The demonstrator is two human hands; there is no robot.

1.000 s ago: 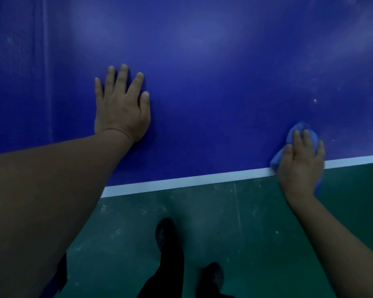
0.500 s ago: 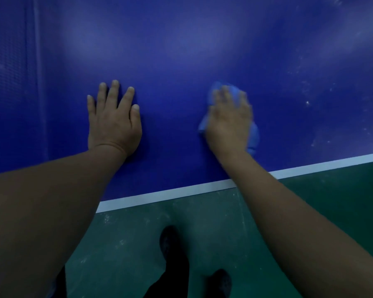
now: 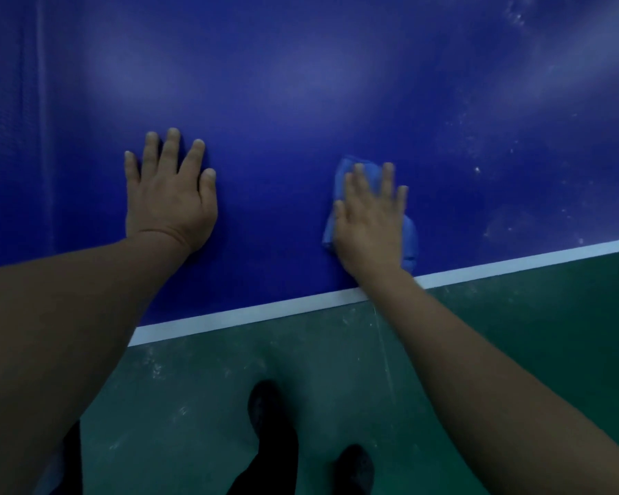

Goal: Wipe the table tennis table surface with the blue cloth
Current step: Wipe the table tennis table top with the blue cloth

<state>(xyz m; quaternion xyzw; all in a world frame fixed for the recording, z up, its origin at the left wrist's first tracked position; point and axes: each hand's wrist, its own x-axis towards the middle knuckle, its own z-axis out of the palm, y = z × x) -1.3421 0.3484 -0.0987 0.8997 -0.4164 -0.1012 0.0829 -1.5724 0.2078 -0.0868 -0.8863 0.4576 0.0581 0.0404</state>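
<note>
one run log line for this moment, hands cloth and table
right hand: flat on blue cloth, pressing it to table | left hand: flat on table, bracing | white edge line: near cloth

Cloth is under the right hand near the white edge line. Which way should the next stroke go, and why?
Probably sweep the right hand and cloth rightward along the table: pale specks lie on that side, while the left hand rests flat on the other.
</note>
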